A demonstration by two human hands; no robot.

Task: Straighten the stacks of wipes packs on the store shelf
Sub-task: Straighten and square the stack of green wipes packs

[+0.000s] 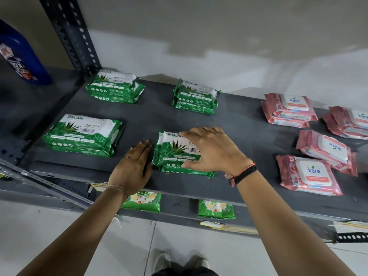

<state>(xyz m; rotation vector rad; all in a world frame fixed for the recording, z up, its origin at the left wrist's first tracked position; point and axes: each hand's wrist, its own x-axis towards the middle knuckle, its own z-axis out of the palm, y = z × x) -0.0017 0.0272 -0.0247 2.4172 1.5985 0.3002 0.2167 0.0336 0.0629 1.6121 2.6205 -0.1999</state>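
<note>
front centre stack of green origami packs (175,154) sits at the middle of the frame on the dark grey shelf (249,124), near its front edge; the top pack is offset up and left from the one beneath, whose lower edge shows below it. right hand (213,150) lies spread flat over the right half of the top pack, fingers wide, thumb at the pack's lower edge; pressing, not gripping. left hand (133,168) rests palm down on the shelf just left of the stack, fingers extended and close together, their side against or just beside the stack's left edge; contact cannot be confirmed. it holds nothing

left of centre, a second green stack (83,134), packs roughly aligned. upper left of centre, a third green stack (115,86) beside the perforated steel upright (69,30). upper centre, a fourth green stack (196,96), bottom pack slightly proud at the front

right side of frame: pink kara packs in four groups: a stack (288,110) at upper right, another (348,122) cut by the right edge, a skewed pair (326,152) turned at an angle, and a front pack (308,174) at lower right

far upper left, a blue bottle (20,54) on the adjoining shelf. below the front edge, two small green packs (143,200) on the lower shelf level
</note>
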